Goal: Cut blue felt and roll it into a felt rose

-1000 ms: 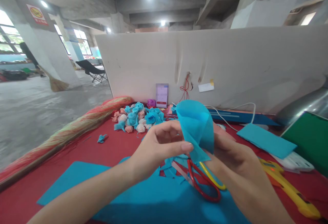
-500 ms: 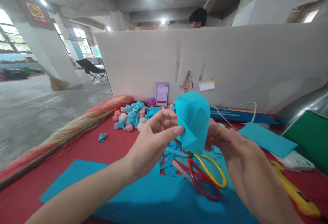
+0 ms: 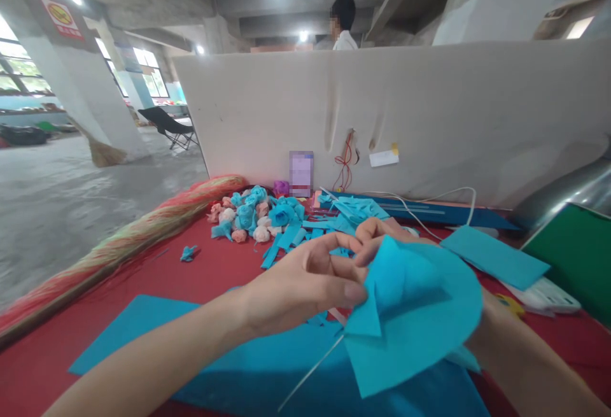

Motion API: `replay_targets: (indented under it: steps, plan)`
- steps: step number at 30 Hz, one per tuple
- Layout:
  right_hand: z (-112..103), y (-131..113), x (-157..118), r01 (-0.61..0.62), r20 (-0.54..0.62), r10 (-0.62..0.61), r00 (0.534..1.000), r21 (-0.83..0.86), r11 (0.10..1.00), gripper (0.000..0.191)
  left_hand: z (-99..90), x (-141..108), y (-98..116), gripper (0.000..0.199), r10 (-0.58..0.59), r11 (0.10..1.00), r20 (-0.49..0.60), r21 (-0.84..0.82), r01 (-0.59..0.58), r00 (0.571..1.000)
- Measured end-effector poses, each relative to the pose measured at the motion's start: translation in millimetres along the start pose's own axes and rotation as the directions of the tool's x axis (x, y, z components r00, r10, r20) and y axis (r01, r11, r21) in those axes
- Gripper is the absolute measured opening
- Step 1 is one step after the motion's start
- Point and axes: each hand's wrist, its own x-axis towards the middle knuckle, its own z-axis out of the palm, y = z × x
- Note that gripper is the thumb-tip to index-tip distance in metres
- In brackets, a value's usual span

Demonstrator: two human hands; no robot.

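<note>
A blue paper flower piece (image 3: 415, 315) of overlapping petals is held up in front of me, one rounded petal spread wide beneath a cupped one. My left hand (image 3: 324, 277) pinches its pointed base between thumb and fingers. Behind the paper, my right hand (image 3: 377, 232) has its curled fingertips at the same base, close to the left fingers; most of its palm is hidden. From the base a thin white strand (image 3: 310, 372), string or wire, slants down. Large blue paper sheets (image 3: 267, 366) lie below both hands.
Blue, pink and white paper flowers (image 3: 245, 216) are heaped at the back left, near blue scraps (image 3: 286, 242). A phone (image 3: 301, 175) leans on the white partition (image 3: 267, 105). Folded blue paper (image 3: 496, 256) rests at right. A straw-like bundle (image 3: 143, 239) edges the red table. Someone (image 3: 344, 19) is beyond the partition.
The flower piece has come lower, nearer and to the right, tilting so a wide petal shows. The white strand now shows; the red-and-yellow scissors are covered. The person behind moved left.
</note>
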Motion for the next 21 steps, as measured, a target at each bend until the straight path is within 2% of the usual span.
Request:
replay_targets:
  steps: [3, 5, 7, 12, 18, 21]
  plan:
    - [-5.0, -2.5, 0.9, 0.049, 0.179, -0.059, 0.982, 0.056, 0.997, 0.018, -1.3, 0.3, -1.0, 0.026, -0.038, 0.999, 0.053, -0.007, 0.038, 0.998]
    - [-8.3, -2.9, 0.1, 0.071, 0.247, -0.091, 0.965, 0.089, 0.994, 0.028, -1.7, 1.0, -2.8, 0.026, -0.053, 0.998, 0.079, -0.025, 0.056, 0.995]
    - [-10.6, -2.1, -1.4, 0.073, 0.29, -0.106, 0.951, 0.123, 0.99, 0.026, -1.6, 1.8, -4.9, 0.027, -0.065, 0.996, 0.088, -0.056, 0.07, 0.994]
    - [-10.3, -3.8, -4.9, 0.037, 0.278, -0.076, 0.958, 0.143, 0.989, 0.009, 0.2, 1.9, -8.5, 0.034, -0.121, 0.988, 0.061, -0.085, 0.126, 0.991]
    - [-10.7, -4.1, -2.8, 0.004, 0.302, -0.071, 0.95, 0.218, 0.976, 0.009, 1.1, 0.9, -7.4, 0.035, -0.134, 0.989, -0.013, -0.061, 0.133, 0.991]
    - [-12.8, 4.7, 0.3, 0.05, 0.34, -0.129, 0.932, 0.232, 0.971, 0.005, 1.7, 0.1, -4.4, 0.032, -0.134, 0.99, -0.016, -0.039, 0.133, 0.991]
